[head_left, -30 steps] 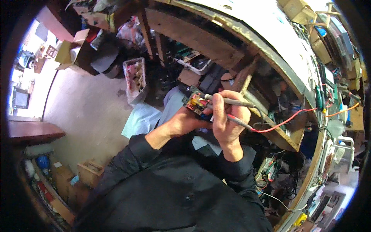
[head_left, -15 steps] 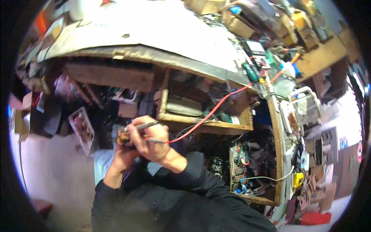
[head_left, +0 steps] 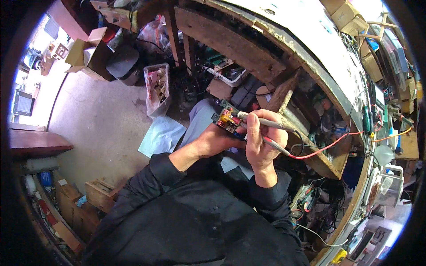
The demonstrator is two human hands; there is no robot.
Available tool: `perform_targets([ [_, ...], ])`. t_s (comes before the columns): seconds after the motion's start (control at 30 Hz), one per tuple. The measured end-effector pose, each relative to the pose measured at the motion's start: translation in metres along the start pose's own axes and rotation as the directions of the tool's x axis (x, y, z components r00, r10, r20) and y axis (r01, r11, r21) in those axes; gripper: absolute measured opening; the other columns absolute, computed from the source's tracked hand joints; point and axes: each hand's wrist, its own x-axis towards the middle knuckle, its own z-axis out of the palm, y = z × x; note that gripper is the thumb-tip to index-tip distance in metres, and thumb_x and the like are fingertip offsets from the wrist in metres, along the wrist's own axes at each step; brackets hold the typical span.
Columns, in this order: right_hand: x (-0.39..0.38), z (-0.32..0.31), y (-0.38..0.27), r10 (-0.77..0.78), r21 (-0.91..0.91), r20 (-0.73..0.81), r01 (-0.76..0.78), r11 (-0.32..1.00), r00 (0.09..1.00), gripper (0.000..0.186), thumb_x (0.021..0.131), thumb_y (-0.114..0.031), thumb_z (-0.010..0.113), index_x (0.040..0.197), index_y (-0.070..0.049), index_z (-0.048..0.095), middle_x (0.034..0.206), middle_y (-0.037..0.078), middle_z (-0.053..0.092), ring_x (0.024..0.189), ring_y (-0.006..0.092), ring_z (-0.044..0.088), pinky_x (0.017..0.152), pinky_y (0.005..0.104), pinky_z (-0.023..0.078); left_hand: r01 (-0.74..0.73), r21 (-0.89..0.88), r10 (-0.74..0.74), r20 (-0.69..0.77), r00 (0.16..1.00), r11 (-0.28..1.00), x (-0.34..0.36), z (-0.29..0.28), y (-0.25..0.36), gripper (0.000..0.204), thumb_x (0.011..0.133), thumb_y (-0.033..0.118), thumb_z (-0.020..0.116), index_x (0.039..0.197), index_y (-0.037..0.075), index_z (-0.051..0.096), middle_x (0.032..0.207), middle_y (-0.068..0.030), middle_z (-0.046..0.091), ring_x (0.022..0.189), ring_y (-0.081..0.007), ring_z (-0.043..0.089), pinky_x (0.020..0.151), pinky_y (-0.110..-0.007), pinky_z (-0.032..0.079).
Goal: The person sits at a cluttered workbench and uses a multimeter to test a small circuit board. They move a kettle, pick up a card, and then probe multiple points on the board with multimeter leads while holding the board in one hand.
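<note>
My left hand (head_left: 215, 141) grips a small circuit board (head_left: 225, 119) with yellow and red components from below, in front of my lap. My right hand (head_left: 262, 142) is closed around two test probes: a grey probe (head_left: 270, 122) with a black lead and another grey probe (head_left: 274, 143) with a red lead (head_left: 310, 154). Both point left at the board; their tips are hard to make out among the components. The leads run toward the cluttered workbench edge on the right, where a green-handled tool (head_left: 367, 119) lies.
A wooden workbench (head_left: 310, 26) arches across the upper right, with an open drawer (head_left: 328, 162) below. On the floor stand a cardboard box (head_left: 91, 60), a dark bin (head_left: 126, 62) and a light container of scraps (head_left: 155, 97). A pale sheet (head_left: 159, 137) lies beside my leg.
The view swung toward the bench half a second ago and has swung back. Board, hands and probes stay together, sitting almost where they were one second ago.
</note>
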Motion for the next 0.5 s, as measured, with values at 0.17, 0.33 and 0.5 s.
perform_targets([
  [0.17, 0.005, -0.002, 0.000, 0.018, -0.027, 0.014, -0.018, 0.999, 1.000, 0.014, 0.097, -0.007, 0.065, 0.103, 0.005, 0.060, 0.081, 0.013, 0.071, 0.061, 0.0126, 0.067, 0.055, 0.0210, 0.052, 0.028, -0.023, -0.028, 0.006, 1.000, 0.999, 0.002, 0.000, 0.004, 0.055, 0.070, 0.005, 0.088, 0.117, 0.004, 0.061, 0.105, -0.0019, 0.067, 0.100, -0.0122, 0.061, 0.089, -0.032, 0.052],
  [0.33, 0.006, 0.001, 0.002, 0.047, 0.034, -0.025, -0.046, 0.998, 0.999, 0.014, 0.098, -0.009, 0.066, 0.102, 0.004, 0.061, 0.081, 0.012, 0.071, 0.061, 0.0120, 0.067, 0.053, 0.0196, 0.049, 0.025, -0.029, -0.025, -0.007, 1.000, 0.999, 0.003, -0.001, -0.001, 0.057, 0.069, 0.002, 0.088, 0.120, 0.004, 0.061, 0.108, -0.0025, 0.068, 0.102, -0.0131, 0.061, 0.091, -0.033, 0.052],
  [0.5, 0.006, 0.002, -0.002, 0.097, 0.080, -0.062, -0.092, 0.993, 0.993, 0.011, 0.096, -0.005, 0.067, 0.099, 0.004, 0.062, 0.079, 0.011, 0.072, 0.060, 0.0117, 0.067, 0.054, 0.0230, 0.053, -0.003, -0.158, -0.002, -0.032, 0.999, 0.987, 0.001, 0.000, -0.006, 0.059, 0.070, -0.003, 0.086, 0.123, 0.005, 0.060, 0.112, -0.0025, 0.067, 0.105, -0.0135, 0.061, 0.093, -0.033, 0.052],
])
